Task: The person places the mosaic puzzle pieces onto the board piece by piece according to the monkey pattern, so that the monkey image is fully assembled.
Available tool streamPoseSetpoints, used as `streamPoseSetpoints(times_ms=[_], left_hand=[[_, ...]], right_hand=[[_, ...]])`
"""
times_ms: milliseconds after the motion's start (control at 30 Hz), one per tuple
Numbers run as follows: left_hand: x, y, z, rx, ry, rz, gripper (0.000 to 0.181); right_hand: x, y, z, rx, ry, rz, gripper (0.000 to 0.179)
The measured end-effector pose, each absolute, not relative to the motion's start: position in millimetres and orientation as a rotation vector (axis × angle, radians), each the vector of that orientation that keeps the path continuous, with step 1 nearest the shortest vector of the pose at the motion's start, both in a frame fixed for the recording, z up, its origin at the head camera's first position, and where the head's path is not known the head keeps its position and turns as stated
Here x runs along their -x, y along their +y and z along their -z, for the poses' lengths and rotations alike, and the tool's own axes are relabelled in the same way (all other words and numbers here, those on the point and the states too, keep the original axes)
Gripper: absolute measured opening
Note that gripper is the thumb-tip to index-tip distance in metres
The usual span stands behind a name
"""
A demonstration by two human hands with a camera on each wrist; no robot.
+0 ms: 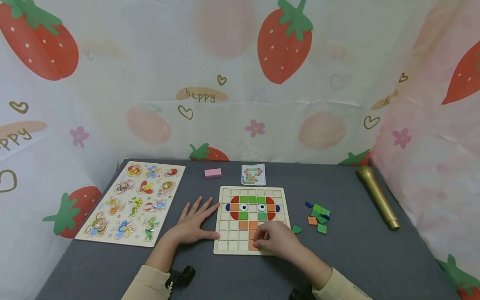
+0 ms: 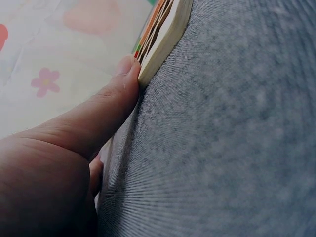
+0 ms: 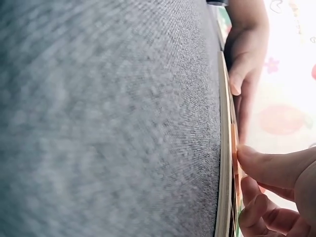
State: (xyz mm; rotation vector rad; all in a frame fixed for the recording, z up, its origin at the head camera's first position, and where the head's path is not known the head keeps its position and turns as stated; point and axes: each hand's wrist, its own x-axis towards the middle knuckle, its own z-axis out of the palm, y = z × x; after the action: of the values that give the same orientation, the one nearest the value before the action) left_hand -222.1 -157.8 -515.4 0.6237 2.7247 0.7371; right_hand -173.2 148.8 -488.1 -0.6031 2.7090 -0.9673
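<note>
A wooden grid board (image 1: 228, 246) lies on the grey table, bearing a pattern of coloured tiles with two eye pieces. Spread out flat, my left hand (image 1: 195, 227) steadies the board's left edge; its thumb (image 2: 118, 86) touches the near left corner. My right hand (image 1: 277, 239) is over the lower right part of the board, fingers curled. Its thumb (image 3: 261, 163) presses at an orange square tile (image 3: 234, 140) in the lower rows, the fingertips close by. The right hand hides some squares there.
Loose green, orange and blue tiles (image 1: 312, 221) lie right of the board, with a green quarter-round piece (image 1: 296, 229) nearer. Behind are a pattern card (image 1: 253, 174) and a pink block (image 1: 213, 173). An insect puzzle board (image 1: 123, 208) lies left, a gold cylinder (image 1: 378, 198) far right.
</note>
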Motion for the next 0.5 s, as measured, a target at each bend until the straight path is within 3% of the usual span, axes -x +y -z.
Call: streamPoseSetpoints(times_ms=[500], left_hand=[[221.5, -156.8, 514.8, -0.602, 2.704, -0.742, 0.099]], right_hand=[[176.9, 172.7, 480.1, 0.487, 2.776, 0.993, 0.005]])
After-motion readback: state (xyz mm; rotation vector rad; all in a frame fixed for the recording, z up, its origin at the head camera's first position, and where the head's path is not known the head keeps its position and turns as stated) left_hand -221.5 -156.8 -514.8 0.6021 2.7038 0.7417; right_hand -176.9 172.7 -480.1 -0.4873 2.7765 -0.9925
